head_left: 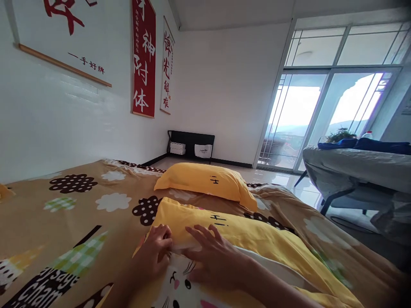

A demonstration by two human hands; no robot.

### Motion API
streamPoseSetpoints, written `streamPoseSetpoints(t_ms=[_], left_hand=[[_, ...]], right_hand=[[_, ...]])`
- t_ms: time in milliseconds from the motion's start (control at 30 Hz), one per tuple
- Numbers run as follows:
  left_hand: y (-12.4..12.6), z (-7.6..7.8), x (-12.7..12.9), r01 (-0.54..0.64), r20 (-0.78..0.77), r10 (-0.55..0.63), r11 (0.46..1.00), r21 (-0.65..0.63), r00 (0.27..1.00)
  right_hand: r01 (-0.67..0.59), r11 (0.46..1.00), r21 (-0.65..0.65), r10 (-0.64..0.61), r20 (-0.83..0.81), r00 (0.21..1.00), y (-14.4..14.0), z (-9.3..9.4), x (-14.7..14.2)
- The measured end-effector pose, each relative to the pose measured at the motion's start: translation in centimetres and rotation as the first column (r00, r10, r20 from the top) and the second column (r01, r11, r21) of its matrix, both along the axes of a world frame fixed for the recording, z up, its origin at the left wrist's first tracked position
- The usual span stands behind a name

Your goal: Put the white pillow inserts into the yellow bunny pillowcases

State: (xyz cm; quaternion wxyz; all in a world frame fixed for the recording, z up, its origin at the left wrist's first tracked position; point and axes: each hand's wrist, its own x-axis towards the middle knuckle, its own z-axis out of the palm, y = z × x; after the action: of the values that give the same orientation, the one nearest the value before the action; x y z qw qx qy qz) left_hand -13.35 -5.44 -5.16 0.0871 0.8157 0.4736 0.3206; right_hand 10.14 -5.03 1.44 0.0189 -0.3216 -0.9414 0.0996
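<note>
A yellow pillow [257,233] with a white cartoon animal face and a small dark "Hi" print lies on the bed right in front of me. At its left side, my left hand [156,252] is closed, its curled fingers and thumb pinching the pillow's cover. My right hand [213,256] rests across the middle of the same pillow with its fingers spread and bent, the fingertips touching the fabric. Just beyond is a second yellow pillow [199,179], also printed "Hi", and neither hand touches it.
A brown patterned bedsheet [112,222] spreads under both pillows. To the right stands a plastic-covered table [353,167] with blue cloth and a plant. A low black stand [191,143] sits by the far wall, with sliding glass doors [295,115] at the right.
</note>
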Motion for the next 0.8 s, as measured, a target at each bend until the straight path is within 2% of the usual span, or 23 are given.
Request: streamPoseSetpoints(t_ms=[167, 333, 467, 567, 700, 800], left_hand=[[0.0, -0.3, -0.5, 0.023, 0.147, -0.028, 0.999, 0.036, 0.989], [0.2, -0.9, -0.9, -0.001, 0.222, -0.025, 0.993, 0.118, 0.975], [0.3, -0.9, -1.0, -0.016, 0.124, -0.010, 0.979, 0.205, 0.992], [0.3, -0.7, -1.0, -0.025, 0.059, 0.010, 0.964, 0.265, 0.998], [0.2, -0.7, -1.1, -0.006, 0.049, -0.009, 0.953, 0.304, 0.999], [0.2, -0.7, -1.1, -0.024, 0.079, 0.002, 0.959, 0.281, 0.997]], right_hand=[[-0.020, 1.000, -0.022, 0.020, -0.016, 1.000, 0.6, 0.1, -2.0], [-0.030, 1.000, 0.005, 0.030, -0.067, 0.997, 1.7, -0.2, -3.1], [-0.008, 0.999, 0.051, 0.011, -0.054, 0.998, 1.8, 0.1, -1.7], [0.009, 1.000, 0.029, -0.009, -0.019, 1.000, 0.9, 0.7, 0.2], [0.037, 0.999, -0.012, -0.037, 0.048, 0.998, -0.9, 1.7, 2.5], [0.016, 0.998, 0.055, -0.015, -0.018, 1.000, -1.8, 2.1, 2.6]])
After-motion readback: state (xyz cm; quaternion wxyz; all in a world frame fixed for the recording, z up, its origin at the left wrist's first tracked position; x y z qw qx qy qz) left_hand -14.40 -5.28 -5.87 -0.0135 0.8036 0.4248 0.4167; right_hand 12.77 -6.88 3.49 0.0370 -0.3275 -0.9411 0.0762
